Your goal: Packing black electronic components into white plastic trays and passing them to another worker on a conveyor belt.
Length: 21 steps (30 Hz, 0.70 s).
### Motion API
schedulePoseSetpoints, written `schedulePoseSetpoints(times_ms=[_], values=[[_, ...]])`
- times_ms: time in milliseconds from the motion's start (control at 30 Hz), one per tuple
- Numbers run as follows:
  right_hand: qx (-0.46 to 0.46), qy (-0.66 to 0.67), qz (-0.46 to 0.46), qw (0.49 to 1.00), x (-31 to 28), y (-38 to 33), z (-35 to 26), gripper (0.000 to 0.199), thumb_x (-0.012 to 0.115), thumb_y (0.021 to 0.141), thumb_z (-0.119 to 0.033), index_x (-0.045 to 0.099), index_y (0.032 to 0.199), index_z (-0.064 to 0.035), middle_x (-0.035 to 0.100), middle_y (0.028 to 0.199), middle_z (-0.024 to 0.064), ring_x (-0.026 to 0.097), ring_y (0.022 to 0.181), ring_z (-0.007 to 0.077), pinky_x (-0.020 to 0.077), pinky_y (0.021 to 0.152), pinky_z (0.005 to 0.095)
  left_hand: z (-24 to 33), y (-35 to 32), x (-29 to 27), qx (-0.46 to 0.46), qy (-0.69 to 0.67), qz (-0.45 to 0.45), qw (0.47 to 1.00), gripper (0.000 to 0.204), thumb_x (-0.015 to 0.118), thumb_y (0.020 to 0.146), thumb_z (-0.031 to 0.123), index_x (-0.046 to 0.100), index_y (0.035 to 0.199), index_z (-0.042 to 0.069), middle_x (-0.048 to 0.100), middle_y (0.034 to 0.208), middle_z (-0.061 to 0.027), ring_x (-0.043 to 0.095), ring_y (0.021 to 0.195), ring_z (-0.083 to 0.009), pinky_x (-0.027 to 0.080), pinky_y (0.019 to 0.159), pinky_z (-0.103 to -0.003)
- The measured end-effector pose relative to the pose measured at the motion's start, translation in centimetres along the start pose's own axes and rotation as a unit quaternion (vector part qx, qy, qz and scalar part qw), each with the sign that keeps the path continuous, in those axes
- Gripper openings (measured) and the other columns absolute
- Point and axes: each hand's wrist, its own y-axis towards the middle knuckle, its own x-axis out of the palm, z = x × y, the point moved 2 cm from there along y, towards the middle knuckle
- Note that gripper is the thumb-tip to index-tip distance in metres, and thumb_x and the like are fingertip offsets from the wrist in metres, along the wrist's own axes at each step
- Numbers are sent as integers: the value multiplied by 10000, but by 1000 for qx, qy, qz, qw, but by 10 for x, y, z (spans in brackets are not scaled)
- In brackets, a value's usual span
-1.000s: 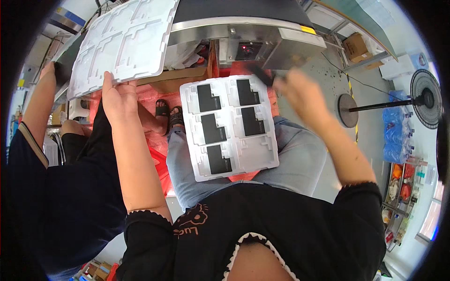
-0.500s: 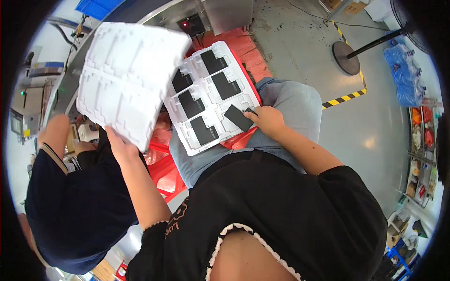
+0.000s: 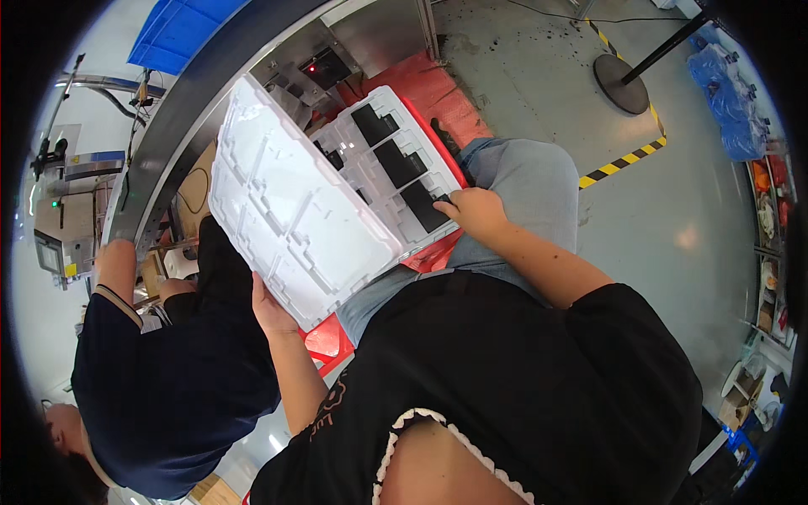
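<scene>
My left hand (image 3: 273,310) grips the near edge of a white moulded plastic tray (image 3: 295,210), held up tilted. A second white tray (image 3: 372,180) lies partly beneath it, on my lap. Flat black rectangular pieces with a notched corner sit in its pockets; one black piece (image 3: 396,164) is in the middle of the right column. My right hand (image 3: 478,215) has thumb and fingertips closed at the edge of the nearest black piece (image 3: 423,209), which lies in its pocket. The raised tray hides most of the left column.
A co-worker in a dark shirt (image 3: 177,379) sits close on my left. A metal bench frame (image 3: 181,126) runs along the far left, with a blue bin (image 3: 181,34) above. Red sheeting (image 3: 438,93) lies beyond the trays. A black stand base (image 3: 621,84) is on the floor at right.
The raised tray has swung right and down over the lower tray, covering its left column. The black piece at my right hand has gone from slanted to lying in line in its pocket.
</scene>
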Motion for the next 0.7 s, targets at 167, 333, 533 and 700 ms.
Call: schedulePoseSetpoints(times_ms=[167, 333, 533, 700], values=[[16, 69, 71, 995, -7, 2, 2, 309, 586, 817, -338, 609, 692, -56, 594, 661, 131, 603, 634, 314, 470, 559, 421, -11, 8, -9, -34, -5, -14, 999, 396, 406, 936, 269, 486, 1224, 9, 554, 1206, -114, 539, 1091, -264, 433, 940, -392], [-166, -13, 84, 982, -1, -12, -14, 177, 573, 808, -239, 596, 805, -63, 566, 703, 117, 598, 718, 305, 469, 618, 419, -24, 13, -15, -53, 18, -10, 998, 389, 432, 922, 282, 514, 1197, 19, 576, 1172, -106, 553, 1070, -258, 450, 916, -384], [-12, 240, 133, 962, 5, 0, 5, 194, 503, 880, -236, 575, 869, -55, 563, 727, 134, 571, 709, 340, 451, 650, 424, -55, 36, -31, -51, 143, 45, 987, 404, 466, 914, 276, 493, 1223, 16, 570, 1187, -102, 548, 1075, -229, 429, 926, -342], [58, 259, 189, 946, -5, 12, 15, 341, 534, 874, -324, 558, 1020, -16, 531, 937, 170, 507, 883, 342, 419, 791, 396, -89, 50, -25, 16, 338, 57, 939, 385, 544, 895, 288, 544, 1141, -8, 599, 984, -53, 549, 859, -140, 427, 747, -265]])
